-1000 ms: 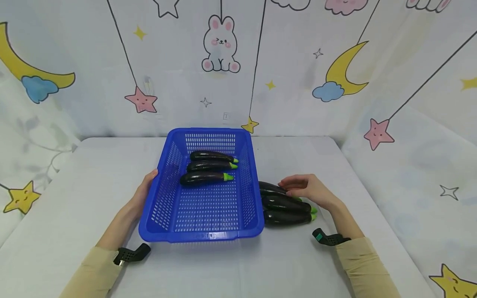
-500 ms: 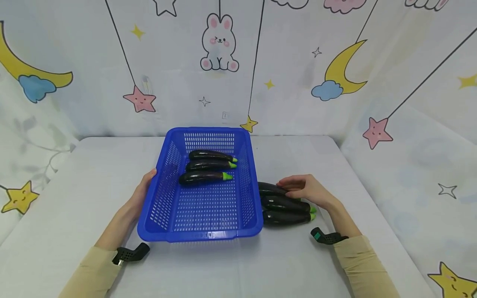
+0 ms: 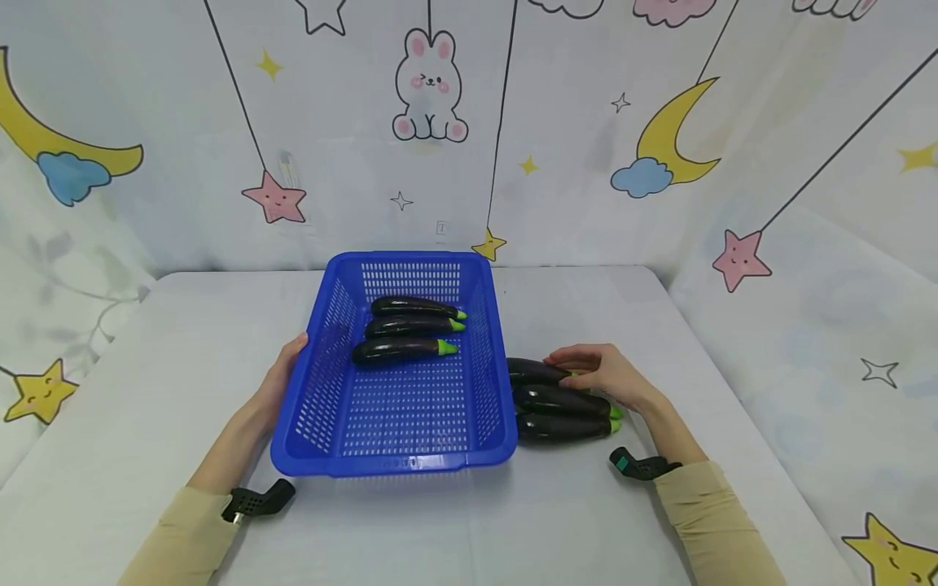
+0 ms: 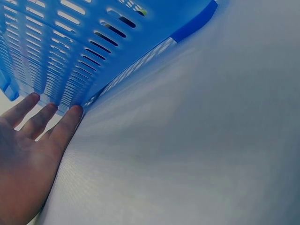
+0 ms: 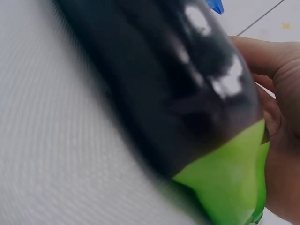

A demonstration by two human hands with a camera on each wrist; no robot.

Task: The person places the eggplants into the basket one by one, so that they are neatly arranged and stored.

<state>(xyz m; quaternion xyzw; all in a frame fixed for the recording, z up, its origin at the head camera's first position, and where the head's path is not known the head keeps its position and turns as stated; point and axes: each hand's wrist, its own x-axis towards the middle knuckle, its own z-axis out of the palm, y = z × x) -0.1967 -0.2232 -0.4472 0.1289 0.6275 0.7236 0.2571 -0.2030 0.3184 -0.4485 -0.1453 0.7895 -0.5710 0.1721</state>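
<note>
Stem end of the far eggplant (image 3: 537, 372) outside the blue basket (image 3: 392, 466) has shifted a touch farther away; basket and left hand (image 3: 282, 376) look unmoved. Head view: that eggplant's right of the basket, long axis roughly left-right, stem pointing right, right hand (image 3: 608, 376) pinching the stem end. Left wrist view shows what the head one hides: left fingers spread, fairly straight, on the basket's slotted outside. Right wrist view: one green-capped eggplant (image 5: 154, 93) up close blocks the right fingertips, can't tell which one.
</note>
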